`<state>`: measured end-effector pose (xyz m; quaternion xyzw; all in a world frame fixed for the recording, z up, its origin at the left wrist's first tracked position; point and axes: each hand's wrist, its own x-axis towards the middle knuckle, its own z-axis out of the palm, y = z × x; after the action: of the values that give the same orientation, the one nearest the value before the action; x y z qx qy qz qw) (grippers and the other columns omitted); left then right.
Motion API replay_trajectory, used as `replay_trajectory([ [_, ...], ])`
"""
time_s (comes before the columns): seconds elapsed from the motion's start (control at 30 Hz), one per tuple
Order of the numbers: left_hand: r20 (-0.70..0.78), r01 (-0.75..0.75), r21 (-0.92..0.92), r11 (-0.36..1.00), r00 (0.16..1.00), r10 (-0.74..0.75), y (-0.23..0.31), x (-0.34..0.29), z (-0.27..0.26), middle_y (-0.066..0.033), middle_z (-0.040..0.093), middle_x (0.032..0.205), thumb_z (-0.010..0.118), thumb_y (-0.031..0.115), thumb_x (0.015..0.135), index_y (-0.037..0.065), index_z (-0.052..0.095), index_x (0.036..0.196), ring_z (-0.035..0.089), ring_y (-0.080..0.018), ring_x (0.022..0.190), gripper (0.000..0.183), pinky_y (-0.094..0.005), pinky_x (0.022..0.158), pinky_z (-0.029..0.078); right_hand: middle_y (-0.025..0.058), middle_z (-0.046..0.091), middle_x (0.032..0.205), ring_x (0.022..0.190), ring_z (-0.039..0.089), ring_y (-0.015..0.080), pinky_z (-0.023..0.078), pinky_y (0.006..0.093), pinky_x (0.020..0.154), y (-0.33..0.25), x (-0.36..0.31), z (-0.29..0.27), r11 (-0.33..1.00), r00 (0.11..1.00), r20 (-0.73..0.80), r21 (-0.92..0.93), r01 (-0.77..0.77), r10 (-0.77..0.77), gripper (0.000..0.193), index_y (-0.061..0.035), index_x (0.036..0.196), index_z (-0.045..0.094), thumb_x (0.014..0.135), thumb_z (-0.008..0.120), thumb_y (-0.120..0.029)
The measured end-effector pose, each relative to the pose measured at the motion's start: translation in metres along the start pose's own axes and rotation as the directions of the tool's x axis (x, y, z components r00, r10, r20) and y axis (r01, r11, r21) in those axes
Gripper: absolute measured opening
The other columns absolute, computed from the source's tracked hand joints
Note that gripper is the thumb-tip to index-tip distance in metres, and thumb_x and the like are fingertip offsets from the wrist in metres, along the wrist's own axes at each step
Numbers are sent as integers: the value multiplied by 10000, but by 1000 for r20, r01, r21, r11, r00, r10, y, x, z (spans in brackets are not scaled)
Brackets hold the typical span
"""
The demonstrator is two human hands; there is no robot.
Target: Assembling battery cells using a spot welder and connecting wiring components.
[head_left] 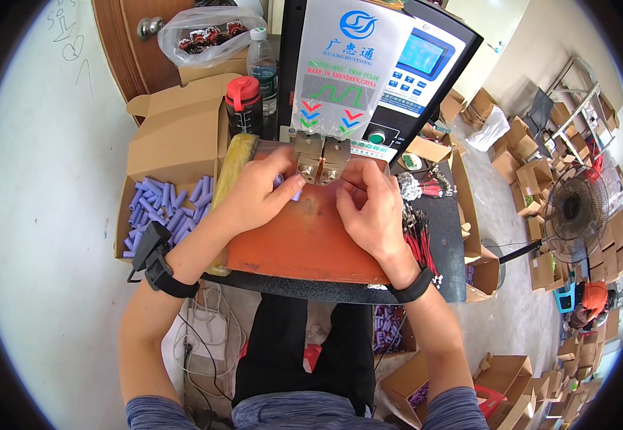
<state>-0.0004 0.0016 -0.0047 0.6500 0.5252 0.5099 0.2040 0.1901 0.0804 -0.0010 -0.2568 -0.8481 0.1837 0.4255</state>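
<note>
My left hand (pixel 258 190) is closed around a purple cylindrical battery cell (pixel 296 193), held beside the metal electrode holders (pixel 317 170) of a spot welder (pixel 341 64). Most of that cell is hidden by my fingers. On the other side of the electrodes, my right hand (pixel 372 204) pinches what looks like a thin dark wire (pixel 354 185); its far end cannot be made out. Both hands hover over an orange-red mat (pixel 290 247) on the bench.
A cardboard box (pixel 175 136) of purple cells stands left, beside a yellow roll (pixel 232 179), a black bottle with red lid (pixel 243 104) and a clear bottle (pixel 261 64). Red-black wire bundles (pixel 417 236) lie right. A fan (pixel 575 204) and boxes stand farther right.
</note>
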Motion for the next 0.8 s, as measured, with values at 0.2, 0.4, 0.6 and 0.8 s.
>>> replay_trajectory([
  [0.2,-32,28,41,999,999,-27,3,0,-5,-103,610,747,629,135,846,30,598,931,597,-228,670,139,-325,594,461,99,664,756,683,664,254,509,317,624,-5,-4,0,975,996,-18,209,-81,87,77,-29,892,609,824,641,-42],
  [0.4,124,-37,254,967,992,5,3,-2,-4,-117,611,770,684,253,820,38,627,875,597,-289,711,229,-379,600,455,123,662,768,694,668,260,514,310,603,-10,-4,-4,975,996,35,202,-91,86,88,-26,931,621,846,630,-48],
  [0.6,158,-252,337,907,965,209,5,-2,1,-121,590,739,661,355,827,52,632,815,584,-319,714,304,-402,600,440,131,663,792,730,669,281,521,326,619,-9,-3,-5,982,1000,21,189,-2,-2,94,-26,941,628,853,623,-59],
  [0.8,169,-274,438,856,960,222,2,-1,3,-125,581,718,647,371,830,37,607,762,577,-328,702,344,-424,592,430,122,662,795,687,659,280,516,323,601,-9,-2,-4,986,1000,7,169,17,-19,85,-33,911,646,828,635,-50],
])
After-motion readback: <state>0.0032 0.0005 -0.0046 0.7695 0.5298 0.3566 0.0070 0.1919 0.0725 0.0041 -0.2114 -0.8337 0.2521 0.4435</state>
